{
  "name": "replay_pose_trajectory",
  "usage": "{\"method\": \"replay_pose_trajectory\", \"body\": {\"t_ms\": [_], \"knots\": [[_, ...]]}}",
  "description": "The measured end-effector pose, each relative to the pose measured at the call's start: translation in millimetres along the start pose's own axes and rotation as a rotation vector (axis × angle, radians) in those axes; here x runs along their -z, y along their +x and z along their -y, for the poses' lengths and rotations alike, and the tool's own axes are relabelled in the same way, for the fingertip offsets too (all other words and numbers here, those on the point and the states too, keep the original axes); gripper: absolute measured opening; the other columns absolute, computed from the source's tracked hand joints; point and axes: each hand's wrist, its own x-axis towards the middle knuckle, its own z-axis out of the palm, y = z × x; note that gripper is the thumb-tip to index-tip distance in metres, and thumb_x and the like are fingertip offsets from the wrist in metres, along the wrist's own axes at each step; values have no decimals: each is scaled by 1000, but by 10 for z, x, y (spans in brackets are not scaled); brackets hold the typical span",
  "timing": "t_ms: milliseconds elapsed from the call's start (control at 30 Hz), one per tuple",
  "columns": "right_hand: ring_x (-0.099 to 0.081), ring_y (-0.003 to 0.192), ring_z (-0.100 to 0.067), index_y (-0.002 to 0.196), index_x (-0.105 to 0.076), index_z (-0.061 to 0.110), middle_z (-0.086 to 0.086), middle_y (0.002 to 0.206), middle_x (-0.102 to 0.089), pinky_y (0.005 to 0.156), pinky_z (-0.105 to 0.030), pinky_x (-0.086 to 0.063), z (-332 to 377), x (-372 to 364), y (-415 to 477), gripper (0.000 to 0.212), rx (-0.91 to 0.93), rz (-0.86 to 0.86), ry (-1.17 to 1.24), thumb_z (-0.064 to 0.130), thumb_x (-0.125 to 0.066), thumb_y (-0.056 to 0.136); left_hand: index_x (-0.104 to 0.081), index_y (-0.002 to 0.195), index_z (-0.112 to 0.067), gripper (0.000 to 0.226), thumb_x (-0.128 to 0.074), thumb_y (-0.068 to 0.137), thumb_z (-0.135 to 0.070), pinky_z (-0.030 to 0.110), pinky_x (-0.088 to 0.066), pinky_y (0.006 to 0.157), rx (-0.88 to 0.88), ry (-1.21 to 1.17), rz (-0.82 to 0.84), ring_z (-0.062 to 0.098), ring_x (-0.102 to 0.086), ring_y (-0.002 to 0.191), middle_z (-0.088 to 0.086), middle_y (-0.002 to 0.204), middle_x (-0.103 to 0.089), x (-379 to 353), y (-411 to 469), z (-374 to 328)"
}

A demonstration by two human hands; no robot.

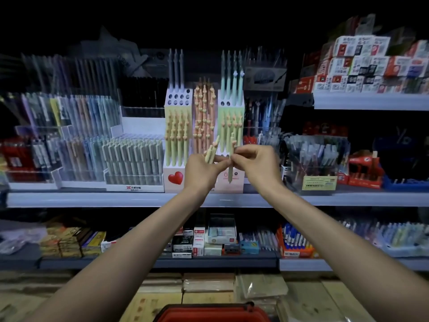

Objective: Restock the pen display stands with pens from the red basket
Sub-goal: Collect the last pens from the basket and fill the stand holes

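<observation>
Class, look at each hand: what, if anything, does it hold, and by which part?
The left hand grips a bunch of pens by their lower ends; the right hand pinches a single pen around its middle.

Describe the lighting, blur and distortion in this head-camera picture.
Head view: dim overall, top fading to black; the left pen racks lean and smear toward the edge, as wide lenses do; the heart stand at centre is sharpest.

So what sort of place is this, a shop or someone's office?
Most likely a stationery shop aisle. Long metal shelves are packed with pen display stands, a yellow price label sits by the clear pen bins, and boxed stock is stacked at the upper right.
</observation>
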Motion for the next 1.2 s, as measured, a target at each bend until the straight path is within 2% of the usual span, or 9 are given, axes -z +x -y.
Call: {"method": "replay_pose_trajectory", "body": {"t_ms": [100,267,433,567,667,767,900,1067,1200], "knots": [[-73,76,-8,84,-80,19,10,77,-76,78,-36,-62,-3,-75,279,8,90,-20,-97,11,-79,87,-76,67,-22,19,-87,83,-27,26,-39,52,12,70,-89,12,-46,43,-6,51,-62,-12,298,-72],[-74,79,-10,90,-83,14,7,81,-77,79,-39,-64,4,-229,747,6,136,-42,-128,11,-82,85,-76,69,-23,16,-88,80,-26,42,-61,66,-6,172,-184,25,-69,59,5,67,-74,-71,754,-216],[-71,82,-5,94,-82,14,9,83,-75,84,-32,-62,-102,-353,942,7,133,-19,-159,12,-81,88,-77,79,-13,21,-90,76,-28,54,-63,69,61,223,-242,28,-75,65,10,70,-74,-119,989,-147],[-67,82,2,93,-82,14,16,78,-69,81,-23,-56,-145,-387,979,6,135,-41,-162,12,-79,89,-75,85,-11,24,-86,80,-32,54,-62,58,102,210,-240,33,-74,64,15,72,-73,-159,1027,-88],[-68,85,-2,99,-82,12,12,85,-71,82,-20,-54,-123,-399,1015,10,120,-45,-166,12,-80,89,-74,83,-12,22,-85,81,-32,53,-57,48,118,194,-229,38,-71,60,17,71,-72,-188,1072,-73],[-67,82,0,95,-82,15,16,80,-69,80,-23,-56,-138,-404,1027,8,105,-42,-191,12,-81,88,-74,81,-13,22,-86,81,-31,41,-54,45,142,182,-225,35,-68,54,17,71,-72,-199,1110,-28],[-64,70,6,84,-82,18,16,71,-69,73,-24,-58,-219,-442,987,6,65,-41,-223,12,-82,86,-72,81,-10,20,-85,85,-26,32,-45,48,186,160,-197,27,-58,49,12,68,-68,-201,1121,77],[-72,69,-9,75,-80,20,8,69,-73,76,-37,-64,-313,-490,953,13,-32,-44,-191,12,-86,82,-75,84,-6,18,-86,83,-20,36,-48,55,183,163,-201,25,-57,55,17,76,-73,-214,1109,227],[-74,72,-13,76,-81,18,4,73,-76,76,-39,-64,-354,-511,959,10,-69,-55,-180,12,-86,82,-76,82,-1,21,-86,82,-20,37,-49,59,170,170,-201,24,-58,57,16,75,-73,-218,1107,275]]}}
